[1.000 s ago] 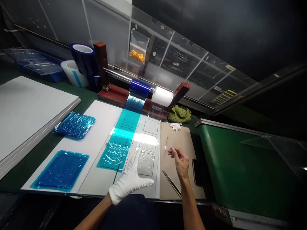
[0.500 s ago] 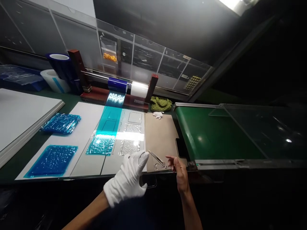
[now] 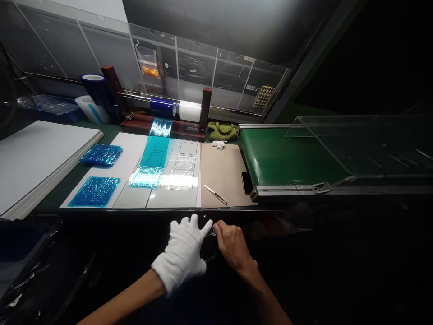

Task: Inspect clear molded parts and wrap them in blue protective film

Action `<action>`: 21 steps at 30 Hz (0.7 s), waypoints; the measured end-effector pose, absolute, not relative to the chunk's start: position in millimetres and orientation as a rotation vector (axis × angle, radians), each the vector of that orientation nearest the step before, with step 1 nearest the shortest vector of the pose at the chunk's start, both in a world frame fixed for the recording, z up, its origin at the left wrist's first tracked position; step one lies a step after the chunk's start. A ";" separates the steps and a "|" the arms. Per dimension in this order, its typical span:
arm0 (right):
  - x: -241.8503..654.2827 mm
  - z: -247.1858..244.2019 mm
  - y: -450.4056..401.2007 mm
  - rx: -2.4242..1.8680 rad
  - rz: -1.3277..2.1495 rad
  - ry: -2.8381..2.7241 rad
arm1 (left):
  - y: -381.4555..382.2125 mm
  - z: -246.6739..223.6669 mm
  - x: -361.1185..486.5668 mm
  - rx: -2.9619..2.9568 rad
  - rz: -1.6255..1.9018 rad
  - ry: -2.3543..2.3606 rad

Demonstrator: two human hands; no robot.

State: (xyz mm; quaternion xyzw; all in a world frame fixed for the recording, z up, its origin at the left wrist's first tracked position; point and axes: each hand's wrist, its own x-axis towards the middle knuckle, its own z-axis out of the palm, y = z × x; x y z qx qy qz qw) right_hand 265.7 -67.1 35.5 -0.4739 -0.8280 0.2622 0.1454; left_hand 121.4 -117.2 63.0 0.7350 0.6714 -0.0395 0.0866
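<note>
My left hand (image 3: 186, 248), in a white glove, is below the table's front edge with its fingers spread. Between its index finger and thumb shows a thin clear panel (image 3: 211, 257), only its rounded edge visible against the dark. My bare right hand (image 3: 235, 246) is close beside it, thumb and forefinger pinched on a small shiny scrap of clear film (image 3: 213, 232). A slim metal craft knife (image 3: 215, 194) lies on the brown board (image 3: 223, 167). Left of that, teal film (image 3: 155, 151) runs over a white sheet with rectangle outlines, near bubbly clear pieces (image 3: 184, 178).
Two bubbly blue packs (image 3: 94, 192) lie at left beside a white stack (image 3: 40, 162). Film rolls (image 3: 164, 107) hang on a wooden stand at the back. A phone (image 3: 246, 183), a green pouch (image 3: 222, 131) and a green conveyor belt (image 3: 291, 155) are to the right.
Both hands have come together below the table edge. The curled clear scrap beside the knife has left the brown board, and my right fingers have closed. The camera view has shifted.
</note>
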 end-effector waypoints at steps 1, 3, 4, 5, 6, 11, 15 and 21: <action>266.5 33.0 -74.4 -1.371 0.645 -2.444 | -119.3 65.9 129.3 2.193 -0.210 2.007; 268.9 28.3 -88.0 -1.374 0.512 -2.480 | -121.8 72.3 144.5 2.214 -0.367 2.011; 270.9 26.8 -93.8 -1.375 0.495 -2.473 | -122.9 75.3 150.9 2.228 -0.420 2.011; 273.7 26.2 -98.6 -1.381 0.506 -2.455 | -124.4 77.4 155.8 2.236 -0.445 2.007; 277.5 26.5 -102.3 -1.392 0.542 -2.429 | -126.6 78.0 158.8 2.237 -0.441 2.003; 305.9 29.4 -104.8 -1.354 1.173 -2.036 | -152.6 47.7 146.3 2.219 0.166 1.831; 321.7 21.5 -99.8 -1.121 1.733 -1.666 | -174.2 7.8 137.5 2.085 0.698 1.629; 309.6 19.5 -111.7 -1.457 0.813 -2.211 | -165.8 32.0 167.8 2.114 0.227 1.869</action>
